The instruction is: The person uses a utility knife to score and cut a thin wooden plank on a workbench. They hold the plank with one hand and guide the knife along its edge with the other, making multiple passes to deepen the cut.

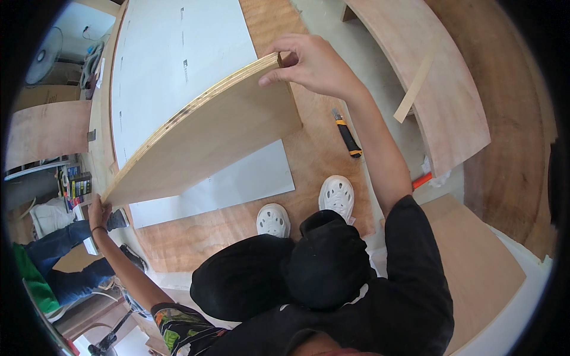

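A large plywood panel point(219, 127) stands tilted on its edge in front of me, its layered top edge running from lower left to upper right. My left hand point(99, 213) grips its lower left corner. At the upper right corner my right hand point(306, 65) is closed over the edge, thumb on the near face and fingers over the top. Under and behind the panel lies a white sheet point(178, 53) with small printed marks, on a reddish-brown plywood board point(196, 240). A black and yellow utility knife point(347, 135) rests on that board, right of the panel.
Right of me is a long wooden piece point(442, 77) with a thin wood strip point(415, 86) on it. Another board point(475, 267) lies at lower right. A person in jeans point(71, 243) is at the left, near small boxes point(77, 183). A fan point(44, 54) stands at far left.
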The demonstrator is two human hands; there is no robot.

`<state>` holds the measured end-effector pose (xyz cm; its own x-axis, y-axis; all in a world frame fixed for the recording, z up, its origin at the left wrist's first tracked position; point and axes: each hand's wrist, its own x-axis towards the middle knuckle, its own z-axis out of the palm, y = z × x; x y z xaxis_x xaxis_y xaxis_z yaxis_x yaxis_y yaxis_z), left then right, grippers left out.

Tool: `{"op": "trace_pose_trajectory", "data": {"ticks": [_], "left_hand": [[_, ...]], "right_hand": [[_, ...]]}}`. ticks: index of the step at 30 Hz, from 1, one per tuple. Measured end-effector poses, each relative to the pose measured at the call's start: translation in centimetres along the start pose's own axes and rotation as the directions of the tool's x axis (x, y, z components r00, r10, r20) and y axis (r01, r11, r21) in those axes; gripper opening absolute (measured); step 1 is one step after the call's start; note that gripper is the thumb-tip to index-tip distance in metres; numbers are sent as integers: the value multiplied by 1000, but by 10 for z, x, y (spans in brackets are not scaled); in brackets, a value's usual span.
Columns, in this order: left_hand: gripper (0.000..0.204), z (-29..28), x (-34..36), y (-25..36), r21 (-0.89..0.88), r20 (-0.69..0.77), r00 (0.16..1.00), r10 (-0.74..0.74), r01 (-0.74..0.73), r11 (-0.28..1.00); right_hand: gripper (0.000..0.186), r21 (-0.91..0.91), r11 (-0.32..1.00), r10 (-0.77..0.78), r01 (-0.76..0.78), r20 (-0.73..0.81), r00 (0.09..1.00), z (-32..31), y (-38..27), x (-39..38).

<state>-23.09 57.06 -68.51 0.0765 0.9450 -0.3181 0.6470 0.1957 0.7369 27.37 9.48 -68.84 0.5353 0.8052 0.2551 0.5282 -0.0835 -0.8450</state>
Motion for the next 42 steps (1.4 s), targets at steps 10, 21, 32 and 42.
{"op": "trace_pose_trajectory", "data": {"ticks": [10,21,32,42], "left_hand": [[42,40,-80,91,979,194,932,306,-201,-8],[52,358,-342,220,154,884,183,430,-983,102],[31,370,-327,219,-42,869,56,492,-981,187],[32,389,-303,225,-379,898,-218,382,-823,424]], "right_hand": [[31,203,979,-24,-3,128,991,1,12,-9],[52,375,908,347,-186,-423,837,29,99,-123],[49,-452,565,474,-690,-506,720,97,219,-207],[31,-250,600,541,-760,-573,616,88,178,-203]]}}
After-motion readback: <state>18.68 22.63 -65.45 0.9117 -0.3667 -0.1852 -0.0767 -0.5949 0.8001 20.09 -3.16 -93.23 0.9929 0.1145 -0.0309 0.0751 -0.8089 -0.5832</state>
